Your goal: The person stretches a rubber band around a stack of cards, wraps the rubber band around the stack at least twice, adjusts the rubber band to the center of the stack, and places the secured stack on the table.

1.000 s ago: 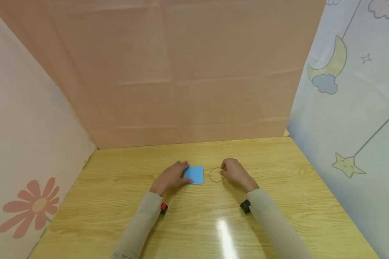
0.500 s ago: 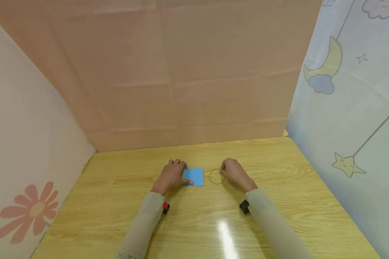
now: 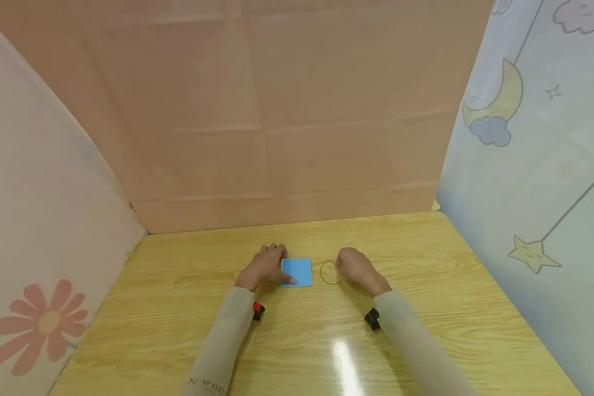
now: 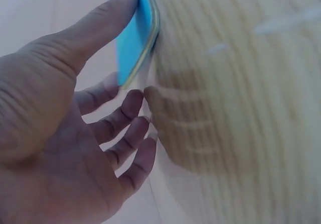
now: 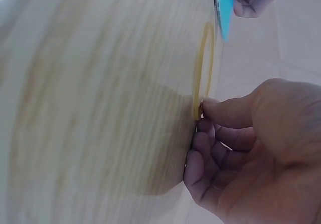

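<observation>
left forearm (image 3: 223, 335) swung inward; left fingers (image 4: 119, 119) spread, thumb (image 4: 100, 25) on blue square (image 3: 302, 270); right fingers (image 5: 241, 139) pinch yellow band (image 5: 197, 88).

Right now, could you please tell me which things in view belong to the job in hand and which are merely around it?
Apparently part of the job:
- blue square, touched by the left hand
- yellow band, pinched by the right hand

Merely around it:
- wooden table, as work surface
- plain backdrop
- flower-print panel
- moon-and-star panel
</observation>
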{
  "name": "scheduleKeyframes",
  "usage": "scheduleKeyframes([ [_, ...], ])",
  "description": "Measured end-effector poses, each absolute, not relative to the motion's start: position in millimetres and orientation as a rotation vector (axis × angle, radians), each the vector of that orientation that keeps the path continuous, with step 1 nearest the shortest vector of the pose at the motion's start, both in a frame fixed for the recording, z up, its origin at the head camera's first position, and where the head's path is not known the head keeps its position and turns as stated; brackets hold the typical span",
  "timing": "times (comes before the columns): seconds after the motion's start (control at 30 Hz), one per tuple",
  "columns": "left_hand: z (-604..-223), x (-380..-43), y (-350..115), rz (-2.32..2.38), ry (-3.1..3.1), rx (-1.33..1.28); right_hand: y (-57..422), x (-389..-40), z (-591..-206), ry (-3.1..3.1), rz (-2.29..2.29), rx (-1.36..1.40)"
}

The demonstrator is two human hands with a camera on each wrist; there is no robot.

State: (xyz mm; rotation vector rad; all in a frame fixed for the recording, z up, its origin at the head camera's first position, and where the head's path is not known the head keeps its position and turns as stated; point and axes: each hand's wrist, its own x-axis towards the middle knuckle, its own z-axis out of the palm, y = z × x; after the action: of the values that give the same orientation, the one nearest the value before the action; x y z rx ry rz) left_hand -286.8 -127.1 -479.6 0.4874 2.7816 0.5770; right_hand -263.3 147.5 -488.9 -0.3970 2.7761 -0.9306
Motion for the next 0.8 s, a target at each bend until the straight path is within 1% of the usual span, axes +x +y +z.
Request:
scheduleKeyframes([
  [0.2, -483, -288, -126, 0.779, 2.697, 0.486, 150, -264, -487, 2.791, -0.886, -0.398],
  [0.4, -487, -287, -125, 0.898, 2.679, 0.537, 153, -267, -485, 2.825, -0.856, -0.418],
  [0.57, -490, -283, -125, 0.965, 2.665, 0.500, 154, -265, -484, 2.867, -0.802, -0.455],
  [0.8, -498, -282, -135, 1.261, 2.528, 0.499, 154, -256, -481, 2.787, -0.993, -0.368],
])
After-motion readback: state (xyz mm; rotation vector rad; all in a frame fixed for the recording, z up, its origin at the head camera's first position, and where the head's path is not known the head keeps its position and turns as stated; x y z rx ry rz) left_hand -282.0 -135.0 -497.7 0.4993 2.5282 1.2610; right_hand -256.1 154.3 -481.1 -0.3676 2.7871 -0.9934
